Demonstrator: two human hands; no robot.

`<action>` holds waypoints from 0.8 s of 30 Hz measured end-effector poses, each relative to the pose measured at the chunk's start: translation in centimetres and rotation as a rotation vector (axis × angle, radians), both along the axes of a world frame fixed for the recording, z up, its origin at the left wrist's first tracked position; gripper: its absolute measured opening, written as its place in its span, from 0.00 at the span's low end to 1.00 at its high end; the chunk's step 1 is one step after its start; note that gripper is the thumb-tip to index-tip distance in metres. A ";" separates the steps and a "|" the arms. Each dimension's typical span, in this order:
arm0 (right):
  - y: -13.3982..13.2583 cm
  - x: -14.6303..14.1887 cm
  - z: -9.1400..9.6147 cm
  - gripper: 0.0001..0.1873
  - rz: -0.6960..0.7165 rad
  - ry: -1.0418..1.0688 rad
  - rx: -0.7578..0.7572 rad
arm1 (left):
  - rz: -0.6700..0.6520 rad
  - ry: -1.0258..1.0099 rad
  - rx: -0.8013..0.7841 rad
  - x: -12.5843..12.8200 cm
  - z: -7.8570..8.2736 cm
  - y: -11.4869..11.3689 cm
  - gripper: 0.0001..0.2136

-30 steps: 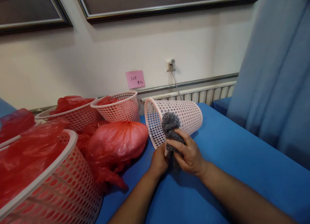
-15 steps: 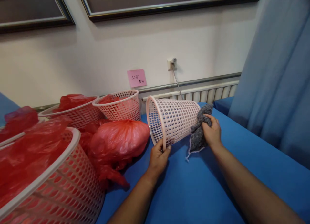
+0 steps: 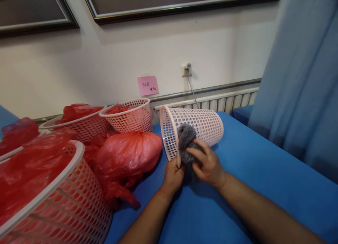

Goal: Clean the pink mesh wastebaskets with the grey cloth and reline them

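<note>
A pink perforated basket (image 3: 203,126) lies on its side on the blue table (image 3: 250,173), its mouth facing left. My left hand (image 3: 173,177) grips the lower rim of the basket. My right hand (image 3: 207,164) is closed on a grey cloth (image 3: 186,140) and presses it against the basket's outer wall near the rim.
A knotted red plastic bag (image 3: 128,150) lies just left of the basket. Three more pink baskets lined with red bags stand at the left (image 3: 52,198), (image 3: 79,122), (image 3: 129,113). A radiator and wall socket are behind. A blue curtain (image 3: 303,78) hangs at the right.
My right hand with the grey cloth has moved from the basket's base at the right back to the wall near the rim. The left hand kept its grip on the rim.
</note>
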State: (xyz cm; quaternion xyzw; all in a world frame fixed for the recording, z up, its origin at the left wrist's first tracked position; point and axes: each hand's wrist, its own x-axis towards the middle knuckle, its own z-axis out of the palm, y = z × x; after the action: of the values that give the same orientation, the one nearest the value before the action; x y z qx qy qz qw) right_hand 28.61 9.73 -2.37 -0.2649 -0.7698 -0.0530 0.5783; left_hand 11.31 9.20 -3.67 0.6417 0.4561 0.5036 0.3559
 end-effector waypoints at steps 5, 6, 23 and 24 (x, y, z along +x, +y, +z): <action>6.8 5.7 -1.8 0.25 -0.462 0.512 -0.350 | -0.044 -0.013 0.003 0.1 -0.3 0.4 0.15; 7.9 6.6 -2.1 0.26 -0.515 0.603 -0.445 | -0.053 0.006 0.010 0.1 -0.5 0.4 0.15; 0.2 0.2 0.0 0.30 0.037 -0.020 -0.021 | 0.063 -0.069 0.044 -0.4 1.8 -0.7 0.18; 1.2 1.1 -0.3 0.29 -0.054 0.063 -0.066 | 0.058 -0.088 0.032 -0.3 1.8 -0.6 0.19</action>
State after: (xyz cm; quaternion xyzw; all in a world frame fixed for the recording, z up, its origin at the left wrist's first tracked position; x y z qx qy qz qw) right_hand 29.69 10.97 -2.64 -0.3060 -0.7452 -0.0349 0.5915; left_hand 10.98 8.57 -1.90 0.6109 0.4505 0.5486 0.3506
